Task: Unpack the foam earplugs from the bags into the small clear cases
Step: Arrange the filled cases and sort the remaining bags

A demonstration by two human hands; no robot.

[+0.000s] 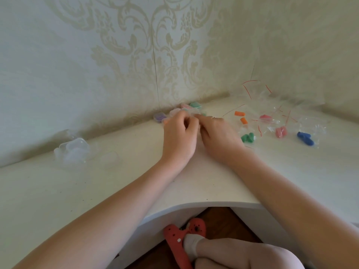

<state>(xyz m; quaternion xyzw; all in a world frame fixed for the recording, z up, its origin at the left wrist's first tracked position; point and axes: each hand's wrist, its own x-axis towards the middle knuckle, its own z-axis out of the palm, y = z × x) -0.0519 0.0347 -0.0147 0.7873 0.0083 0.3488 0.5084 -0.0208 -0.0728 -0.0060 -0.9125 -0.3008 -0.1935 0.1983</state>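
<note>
Both hands — left hand [179, 131], right hand [215, 133] — pinch a clear case [184, 113] near the surface's back corner; closing it probably comes next.

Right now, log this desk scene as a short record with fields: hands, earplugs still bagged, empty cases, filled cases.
left hand: left hand grips something clear at the desk corner, item unclear
right hand: right hand pinches the same clear item
still bagged: blue earplugs, pink earplugs, green earplugs
loose: orange earplugs
empty cases: clear cases piled at left
filled cases: purple case, green case by the wall
</note>
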